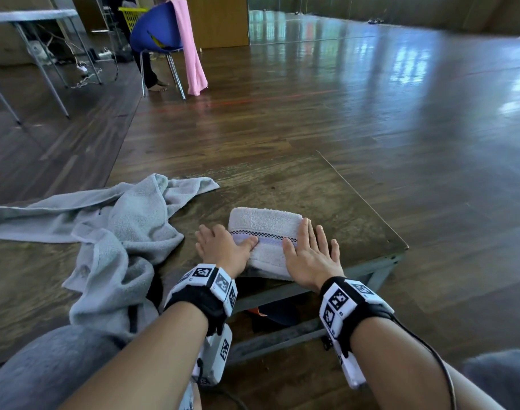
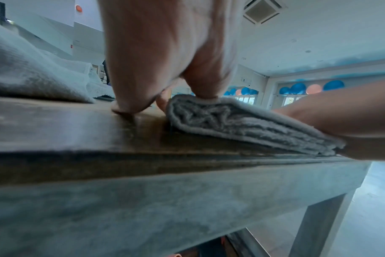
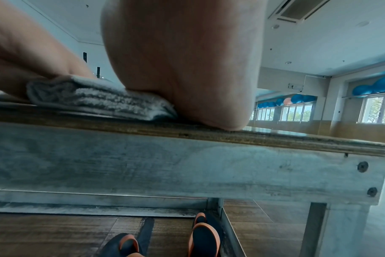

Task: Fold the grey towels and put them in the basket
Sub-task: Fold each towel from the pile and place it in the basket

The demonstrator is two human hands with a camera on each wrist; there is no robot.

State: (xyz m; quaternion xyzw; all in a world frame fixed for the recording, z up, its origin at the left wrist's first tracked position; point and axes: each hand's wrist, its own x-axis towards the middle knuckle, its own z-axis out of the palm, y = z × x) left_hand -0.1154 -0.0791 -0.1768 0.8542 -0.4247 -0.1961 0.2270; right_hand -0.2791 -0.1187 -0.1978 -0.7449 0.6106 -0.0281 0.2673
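Observation:
A folded grey towel with a checked band lies near the front edge of the low wooden table. My left hand clasps its left end: the thumb lies on top and the bent fingers drop beside the edge onto the wood. The left wrist view shows the thumb pressing the towel's layered edge. My right hand lies flat on the towel's right end, fingers straight; the right wrist view shows its palm on the towel. A crumpled grey towel sprawls over the table's left side.
A yellow basket stands far back left behind a blue chair with a pink towel over it and a person's legs beneath. Slippers lie under the table. Bare wooden floor spreads to the right and beyond.

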